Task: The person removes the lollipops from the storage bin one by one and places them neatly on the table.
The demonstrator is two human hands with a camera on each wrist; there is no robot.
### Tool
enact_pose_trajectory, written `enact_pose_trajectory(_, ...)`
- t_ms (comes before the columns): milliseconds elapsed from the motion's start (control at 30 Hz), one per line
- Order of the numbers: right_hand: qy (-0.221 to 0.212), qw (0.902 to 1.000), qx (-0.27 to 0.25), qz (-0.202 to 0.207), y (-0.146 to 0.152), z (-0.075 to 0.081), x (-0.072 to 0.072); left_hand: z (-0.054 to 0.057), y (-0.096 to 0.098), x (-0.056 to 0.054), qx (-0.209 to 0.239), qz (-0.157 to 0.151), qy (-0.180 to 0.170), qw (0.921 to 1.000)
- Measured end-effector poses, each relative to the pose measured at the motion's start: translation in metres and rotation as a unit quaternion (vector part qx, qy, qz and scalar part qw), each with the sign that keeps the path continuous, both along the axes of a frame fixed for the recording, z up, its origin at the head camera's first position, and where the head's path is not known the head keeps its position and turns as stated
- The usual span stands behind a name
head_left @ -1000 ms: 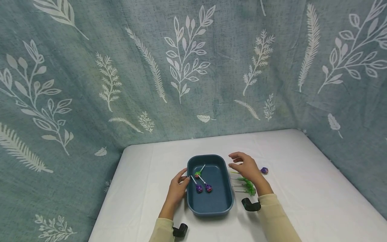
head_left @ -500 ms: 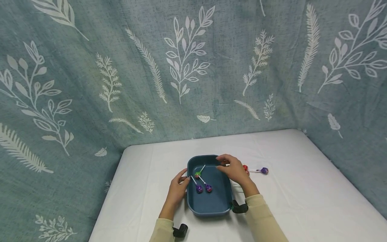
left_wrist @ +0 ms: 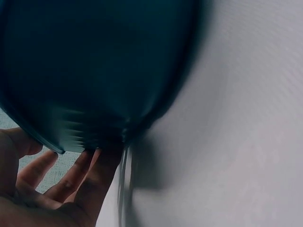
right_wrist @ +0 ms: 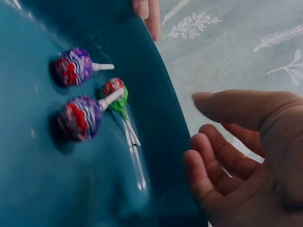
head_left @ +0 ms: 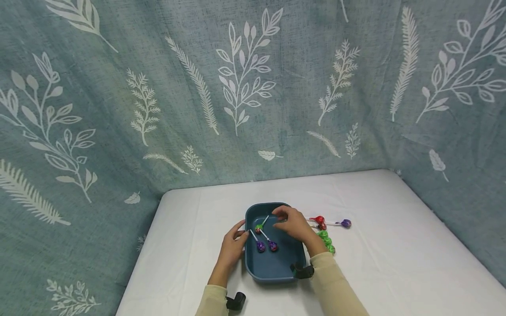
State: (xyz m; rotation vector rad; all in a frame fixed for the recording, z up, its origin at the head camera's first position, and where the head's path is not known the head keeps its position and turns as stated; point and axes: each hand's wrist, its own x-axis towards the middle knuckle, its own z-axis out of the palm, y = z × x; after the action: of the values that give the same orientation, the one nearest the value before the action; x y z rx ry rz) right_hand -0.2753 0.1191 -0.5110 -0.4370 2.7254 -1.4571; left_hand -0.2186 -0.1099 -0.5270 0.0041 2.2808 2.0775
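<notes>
A dark blue plastic tray [head_left: 274, 267] holds two purple lollipops [head_left: 260, 247] and a green-and-red one [head_left: 258, 228], in its left half. My left hand [head_left: 231, 248] grips the tray's left rim; in the left wrist view its thumb is at the edge and its fingers [left_wrist: 94, 182] touch the outer wall. My right hand [head_left: 295, 226] hovers above the tray's right side, fingers loosely bent. In the right wrist view nothing shows between its thumb and fingers, and the lollipops [right_wrist: 80, 118] lie apart from it.
Right of the tray lie red lollipops [head_left: 318, 219], a purple one [head_left: 346, 223] and several green ones [head_left: 326, 241], partly behind my right arm. They rest on a white-covered table [head_left: 391, 245]. A leaf-patterned teal cloth [head_left: 253, 109] hangs behind it.
My right hand has moved left, from above the lollipops on the table to above the tray. The left hand, the tray and the lollipops in it stay put.
</notes>
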Motion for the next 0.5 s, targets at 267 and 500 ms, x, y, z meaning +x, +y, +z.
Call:
enact_pose_trajectory(267, -0.035, 0.9981, 0.02, 0.047, -0.014, -0.012, -0.006, -0.022, 0.0, -0.013, -0.012, 0.007, -0.006, 0.9999)
enact_pose_trajectory(500, -0.092, 0.9929, 0.056, 0.051, -0.02, -0.012, -0.007, -0.031, -0.003, -0.015, -0.012, 0.008, -0.003, 0.9999)
